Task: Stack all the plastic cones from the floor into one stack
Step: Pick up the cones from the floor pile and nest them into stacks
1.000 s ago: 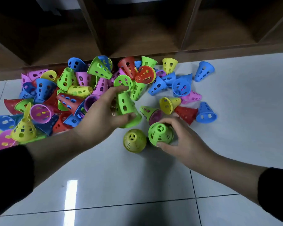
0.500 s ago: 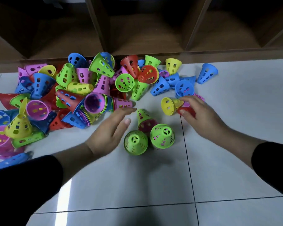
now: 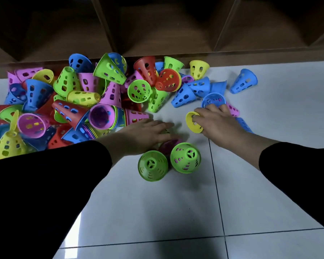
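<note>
We see the cone pile (image 3: 67, 109) on the floor (image 3: 157, 212) at left, our left hand (image 3: 144, 133) flat with fingers straight over a purple cone (image 3: 169, 144) behind two upright green cones (image 3: 152, 165), and our right hand (image 3: 217, 124) pinching a yellow cone (image 3: 194, 122).

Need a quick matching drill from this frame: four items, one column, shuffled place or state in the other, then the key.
Items:
1. left hand
2. right hand
3. two green cones nearest the camera
4. lone blue cone at far right

Places or states:
A. lying on its side, apart from the pile
B. fingers on a yellow cone
C. standing side by side, narrow ends up
D. fingers straight, reaching over a pink-rimmed cone

Pairs: 1-D, 2-B, 3-C, 4-A
</note>
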{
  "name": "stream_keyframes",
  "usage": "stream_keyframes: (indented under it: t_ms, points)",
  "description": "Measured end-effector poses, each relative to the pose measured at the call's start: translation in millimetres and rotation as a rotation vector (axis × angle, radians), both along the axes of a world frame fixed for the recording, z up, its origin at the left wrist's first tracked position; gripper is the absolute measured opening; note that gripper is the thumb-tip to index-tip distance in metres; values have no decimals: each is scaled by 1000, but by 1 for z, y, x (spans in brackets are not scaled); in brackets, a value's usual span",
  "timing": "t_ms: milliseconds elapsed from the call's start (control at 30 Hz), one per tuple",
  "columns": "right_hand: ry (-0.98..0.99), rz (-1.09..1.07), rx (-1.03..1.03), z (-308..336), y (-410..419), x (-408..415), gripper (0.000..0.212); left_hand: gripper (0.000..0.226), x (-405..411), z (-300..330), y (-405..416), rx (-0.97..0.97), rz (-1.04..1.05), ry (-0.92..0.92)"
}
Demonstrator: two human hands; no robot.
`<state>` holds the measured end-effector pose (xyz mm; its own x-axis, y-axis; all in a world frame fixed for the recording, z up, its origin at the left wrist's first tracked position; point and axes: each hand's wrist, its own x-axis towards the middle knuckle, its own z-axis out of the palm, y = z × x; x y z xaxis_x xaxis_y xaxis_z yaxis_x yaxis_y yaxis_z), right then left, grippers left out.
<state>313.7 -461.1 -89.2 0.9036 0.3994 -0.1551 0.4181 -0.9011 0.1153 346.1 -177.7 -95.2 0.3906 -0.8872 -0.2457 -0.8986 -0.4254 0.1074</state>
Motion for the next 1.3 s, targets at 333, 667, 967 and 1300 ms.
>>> stream_keyframes:
  t_ms: [333,667,967,1300]
  points:
    - [-139,-131,324,11,7,-8,34,59,1,0,-1,-3,126,15]
    - [-35,-330,799,47,7,-11,34,39,-5,30,24,-490,733,260]
    - [220,-295,900,140,16,-44,43,29,-45,141,53,-815,903,469]
    - [430,-103,332,189,32,-91,70,61,-110,154,58,-264,626,231]
